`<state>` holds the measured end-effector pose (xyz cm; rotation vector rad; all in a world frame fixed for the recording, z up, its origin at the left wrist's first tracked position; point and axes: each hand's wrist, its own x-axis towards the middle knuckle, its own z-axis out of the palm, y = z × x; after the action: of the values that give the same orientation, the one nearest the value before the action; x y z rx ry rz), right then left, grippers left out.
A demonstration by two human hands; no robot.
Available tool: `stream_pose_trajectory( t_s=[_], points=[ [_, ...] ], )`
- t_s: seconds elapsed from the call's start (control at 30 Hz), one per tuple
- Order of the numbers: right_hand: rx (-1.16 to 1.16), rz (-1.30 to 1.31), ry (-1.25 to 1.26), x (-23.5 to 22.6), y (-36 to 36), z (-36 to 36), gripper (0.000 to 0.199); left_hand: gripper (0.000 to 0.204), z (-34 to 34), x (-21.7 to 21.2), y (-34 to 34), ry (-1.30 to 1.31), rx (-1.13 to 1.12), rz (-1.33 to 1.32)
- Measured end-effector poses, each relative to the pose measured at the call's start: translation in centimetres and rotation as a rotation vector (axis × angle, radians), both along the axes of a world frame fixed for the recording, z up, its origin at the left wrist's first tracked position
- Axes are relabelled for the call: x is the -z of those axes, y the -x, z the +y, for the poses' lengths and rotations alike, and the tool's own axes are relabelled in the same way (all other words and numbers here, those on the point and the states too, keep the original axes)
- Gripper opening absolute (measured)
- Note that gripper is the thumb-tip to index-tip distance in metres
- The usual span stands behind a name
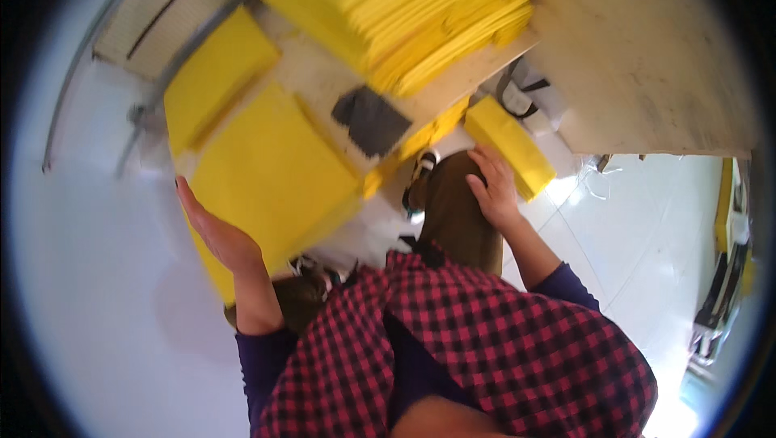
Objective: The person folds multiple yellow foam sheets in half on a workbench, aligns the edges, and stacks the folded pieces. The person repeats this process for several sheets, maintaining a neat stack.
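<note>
Your left hand (222, 236) lies flat and released against a yellow sheet stack (271, 175); your right hand (493, 187) rests released on your knee (457, 204) beside a yellow block (509, 145).

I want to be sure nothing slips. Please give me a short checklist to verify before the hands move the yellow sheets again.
1. Left hand flat against the edge of the low yellow stack: ok.
2. Right hand on a stack: not ok, it rests on the knee, beside the small yellow bundle.
3. Low stack squared up: not ok, the upper sheets sit askew.
4. Tall yellow pile stable on the table: cannot tell; it overhangs the edge.
5. Floor free at the feet: cannot tell, partly hidden.
</note>
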<state>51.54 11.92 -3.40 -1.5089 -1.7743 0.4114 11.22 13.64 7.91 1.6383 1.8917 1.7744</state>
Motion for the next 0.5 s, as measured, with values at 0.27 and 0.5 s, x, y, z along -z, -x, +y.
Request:
stream_pose_trajectory(
  t_s=[0.27,0.5],
  points=[
    [-0.038,-0.24,0.086,-0.3,1.2,1.2,0.043,0.051,-5.7,2.4,4.1,0.097,-0.01,-0.181],
    [-0.022,-0.298,0.093,-0.2,1.8,1.1,0.042,0.04,-8.9,3.3,7.4,0.2,-0.034,-0.122]
  ],
)
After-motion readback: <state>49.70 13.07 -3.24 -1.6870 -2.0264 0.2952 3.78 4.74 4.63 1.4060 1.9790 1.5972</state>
